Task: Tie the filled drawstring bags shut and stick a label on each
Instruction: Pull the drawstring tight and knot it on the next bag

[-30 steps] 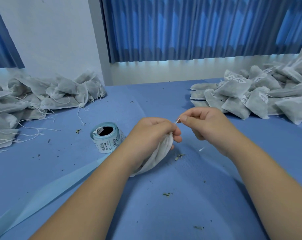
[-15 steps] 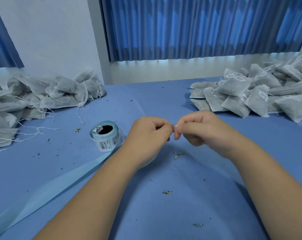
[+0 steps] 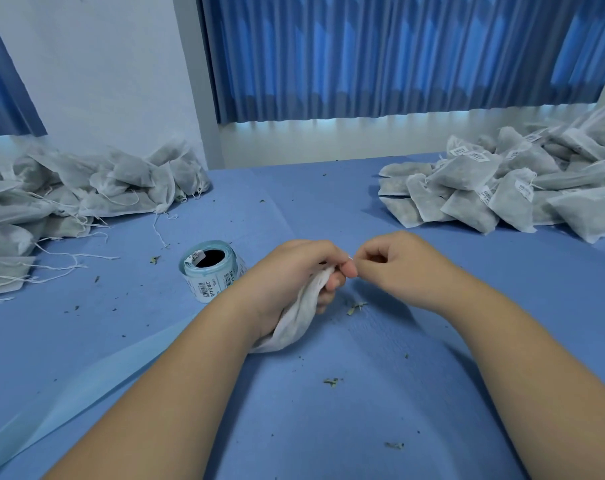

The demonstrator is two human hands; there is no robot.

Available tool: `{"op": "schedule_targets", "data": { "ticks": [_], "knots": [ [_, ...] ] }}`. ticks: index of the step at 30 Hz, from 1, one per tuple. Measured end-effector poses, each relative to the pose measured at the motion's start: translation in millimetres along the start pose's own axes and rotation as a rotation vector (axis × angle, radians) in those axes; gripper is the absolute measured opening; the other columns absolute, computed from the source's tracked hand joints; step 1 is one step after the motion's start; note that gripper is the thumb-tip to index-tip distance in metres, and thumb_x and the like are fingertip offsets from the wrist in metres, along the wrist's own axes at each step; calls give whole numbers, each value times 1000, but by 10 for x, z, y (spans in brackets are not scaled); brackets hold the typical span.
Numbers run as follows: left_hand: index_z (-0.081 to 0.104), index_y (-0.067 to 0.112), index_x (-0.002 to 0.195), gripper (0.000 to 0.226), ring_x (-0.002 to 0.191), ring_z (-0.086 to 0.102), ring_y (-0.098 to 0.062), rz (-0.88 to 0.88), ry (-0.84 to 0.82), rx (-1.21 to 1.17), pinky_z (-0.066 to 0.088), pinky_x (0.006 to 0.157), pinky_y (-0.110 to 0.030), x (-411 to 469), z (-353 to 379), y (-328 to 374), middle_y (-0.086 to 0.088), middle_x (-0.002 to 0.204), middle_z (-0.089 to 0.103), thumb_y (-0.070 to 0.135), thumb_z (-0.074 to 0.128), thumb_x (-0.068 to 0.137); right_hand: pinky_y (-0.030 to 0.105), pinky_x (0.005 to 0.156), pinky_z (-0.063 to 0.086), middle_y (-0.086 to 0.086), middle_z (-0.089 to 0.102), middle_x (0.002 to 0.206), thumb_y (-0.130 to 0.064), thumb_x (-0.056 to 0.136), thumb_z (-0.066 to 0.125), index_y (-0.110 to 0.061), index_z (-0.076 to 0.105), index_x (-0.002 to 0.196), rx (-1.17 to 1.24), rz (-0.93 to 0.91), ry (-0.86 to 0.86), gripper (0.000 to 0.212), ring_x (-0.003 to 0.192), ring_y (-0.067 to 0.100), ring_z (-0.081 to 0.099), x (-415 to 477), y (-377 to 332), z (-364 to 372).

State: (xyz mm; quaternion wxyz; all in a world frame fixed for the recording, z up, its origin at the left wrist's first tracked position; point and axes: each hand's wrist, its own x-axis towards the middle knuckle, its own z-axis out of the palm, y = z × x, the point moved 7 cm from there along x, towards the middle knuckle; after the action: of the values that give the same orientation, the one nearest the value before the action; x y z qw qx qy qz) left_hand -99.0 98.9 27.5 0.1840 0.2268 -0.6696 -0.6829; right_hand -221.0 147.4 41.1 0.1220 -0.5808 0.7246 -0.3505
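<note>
— Where is the bag that's being tied?

— Just right of the pale blue roll of barcode labels (image 3: pixel 209 273), which stands on the blue-covered table (image 3: pixel 328 431). The left hand (image 3: pixel 294 271) grips the white non-woven drawstring bag (image 3: pixel 294 329) by its gathered neck, fingers curled round it. The bag's body hangs below the palm, toward the table.

— And the other hand?

— The right hand (image 3: pixel 398 265), further right of the roll, pinches the thin white string (image 3: pixel 350 258) at the bag's mouth between thumb and forefinger. Its fingertips are just beside the left hand's.

— What else lies about?

— Far left of the roll is a heap of grey filled bags with loose strings (image 3: pixel 86 192). Far right of it is a heap of grey filled bags bearing white barcode labels (image 3: pixel 501 195). A pale blue backing strip (image 3: pixel 86 382) runs from the roll toward the near left edge. Dried herb crumbs (image 3: pixel 356 306) dot the cloth right of the roll, by the hands.
</note>
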Motion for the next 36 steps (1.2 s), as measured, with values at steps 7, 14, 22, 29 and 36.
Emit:
{"op": "schedule_targets", "data": {
  "ticks": [7, 14, 22, 29, 36],
  "knots": [
    [59, 16, 55, 32, 42, 29, -12, -94, -26, -213, 27, 41, -22, 57, -50, -52, 2, 52, 40, 19, 47, 85, 6, 72, 36, -11, 61, 95, -16, 85, 65, -25, 68, 93, -18, -98, 240, 13, 91, 1, 56, 18, -55, -218],
    [59, 17, 57, 33, 44, 31, -12, -101, -51, -205, 29, 43, -21, 69, -45, -85, 3, 53, 42, 21, 46, 87, 12, 57, 40, -14, 59, 60, -7, 89, 63, -17, 68, 72, 412, -187, 132, 20, 58, 3, 52, -83, -250, -189],
    [60, 17, 57, 34, 45, 31, -12, -82, -73, -186, 30, 43, -21, 65, -17, -68, 3, 54, 43, 21, 46, 87, 10, 50, 38, -14, 56, 55, -7, 87, 65, -11, 70, 77, 408, -142, 4, 12, 52, 0, 48, -107, -283, -69],
    [61, 18, 56, 36, 49, 33, -13, -68, -90, -117, 32, 47, -22, 54, 2, -72, 3, 55, 47, 21, 46, 89, 10, 50, 39, -14, 55, 53, 1, 86, 62, -11, 65, 72, 441, -146, -12, 19, 51, -1, 49, -127, -301, -93],
    [62, 17, 57, 20, 50, 37, -14, -60, -84, -38, 34, 50, -24, 48, -6, -78, 1, 58, 48, 27, 56, 75, 12, 52, 40, -6, 59, 61, 1, 84, 59, -12, 64, 71, 397, -104, -65, 19, 54, 4, 51, -132, -255, -54]
  ]
}}
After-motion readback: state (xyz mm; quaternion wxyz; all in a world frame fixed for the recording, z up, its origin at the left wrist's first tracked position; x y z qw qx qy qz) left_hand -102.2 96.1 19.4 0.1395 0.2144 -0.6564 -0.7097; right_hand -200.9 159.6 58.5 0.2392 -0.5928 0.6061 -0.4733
